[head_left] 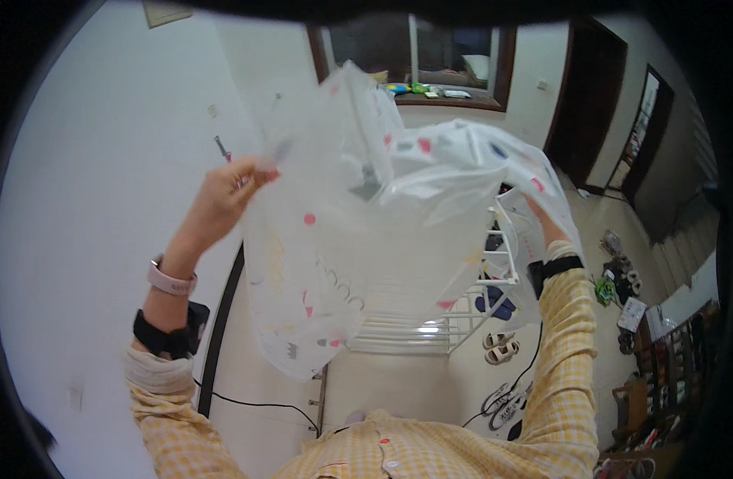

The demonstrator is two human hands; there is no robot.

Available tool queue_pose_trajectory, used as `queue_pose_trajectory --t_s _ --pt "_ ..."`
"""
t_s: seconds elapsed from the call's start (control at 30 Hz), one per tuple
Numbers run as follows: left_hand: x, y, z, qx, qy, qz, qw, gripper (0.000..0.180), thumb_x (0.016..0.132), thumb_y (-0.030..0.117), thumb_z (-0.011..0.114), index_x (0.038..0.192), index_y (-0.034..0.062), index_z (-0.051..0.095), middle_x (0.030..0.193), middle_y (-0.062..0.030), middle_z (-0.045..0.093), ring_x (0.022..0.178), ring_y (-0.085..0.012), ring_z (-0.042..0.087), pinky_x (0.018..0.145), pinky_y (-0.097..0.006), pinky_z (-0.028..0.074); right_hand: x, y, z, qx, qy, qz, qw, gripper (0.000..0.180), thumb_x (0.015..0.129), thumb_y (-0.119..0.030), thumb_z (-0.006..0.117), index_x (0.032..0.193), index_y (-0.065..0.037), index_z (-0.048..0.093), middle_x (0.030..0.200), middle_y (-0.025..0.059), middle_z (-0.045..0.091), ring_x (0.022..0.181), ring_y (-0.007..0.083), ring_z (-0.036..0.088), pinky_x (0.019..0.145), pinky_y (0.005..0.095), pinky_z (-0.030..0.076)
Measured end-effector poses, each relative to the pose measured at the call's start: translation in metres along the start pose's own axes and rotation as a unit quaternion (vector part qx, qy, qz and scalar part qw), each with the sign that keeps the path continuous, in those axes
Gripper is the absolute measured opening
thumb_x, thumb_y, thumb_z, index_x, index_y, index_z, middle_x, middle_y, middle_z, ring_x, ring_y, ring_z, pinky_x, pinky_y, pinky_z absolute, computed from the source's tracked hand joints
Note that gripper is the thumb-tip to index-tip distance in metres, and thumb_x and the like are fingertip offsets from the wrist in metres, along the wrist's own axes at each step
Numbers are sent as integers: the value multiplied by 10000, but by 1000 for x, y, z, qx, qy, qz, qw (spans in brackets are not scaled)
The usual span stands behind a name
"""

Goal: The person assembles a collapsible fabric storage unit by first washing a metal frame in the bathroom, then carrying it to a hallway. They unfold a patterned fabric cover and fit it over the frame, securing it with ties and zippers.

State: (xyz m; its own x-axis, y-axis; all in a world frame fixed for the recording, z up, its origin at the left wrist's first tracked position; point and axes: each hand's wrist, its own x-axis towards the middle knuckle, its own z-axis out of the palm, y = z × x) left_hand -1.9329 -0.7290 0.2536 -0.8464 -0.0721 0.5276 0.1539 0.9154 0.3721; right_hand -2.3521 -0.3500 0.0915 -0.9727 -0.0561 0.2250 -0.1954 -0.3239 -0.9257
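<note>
A large translucent plastic sheet [414, 247], printed with small red, grey, yellow and dark blue shapes, hangs spread out in front of me. It could be a cover or a rain garment; its kind is not clear. My left hand [227, 195] is raised on the left side, thumb and fingers pinched on the sheet's edge. On the right, my right hand [540, 211] is lifted behind or under a draped fold, and its fingers are hidden by the plastic. Beneath the sheet, partly seen through it, stands a white drying rack [478, 319].
A white wall [103, 223] rises close on my left. Sandals [502, 349] and sneakers [502, 405] lie on the floor to the right, near a black cable [259, 404]. A crowded shoe rack [678, 383] stands at the lower right. Beyond are a window sill [454, 101] and a dark door [586, 104].
</note>
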Motion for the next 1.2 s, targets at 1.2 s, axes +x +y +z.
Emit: queue_pose_trajectory --t_s 1.2 --pt "-257 -179 253 -76 118 -263 955 284 952 148 449 1174 14 563 1072 -180 629 985 -255 603 852 -310 447 -397 198 39 129 -153 394 897 658 956 -370 439 1420 -9 144 1432 131 276 1243 265 405 1030 364 330"
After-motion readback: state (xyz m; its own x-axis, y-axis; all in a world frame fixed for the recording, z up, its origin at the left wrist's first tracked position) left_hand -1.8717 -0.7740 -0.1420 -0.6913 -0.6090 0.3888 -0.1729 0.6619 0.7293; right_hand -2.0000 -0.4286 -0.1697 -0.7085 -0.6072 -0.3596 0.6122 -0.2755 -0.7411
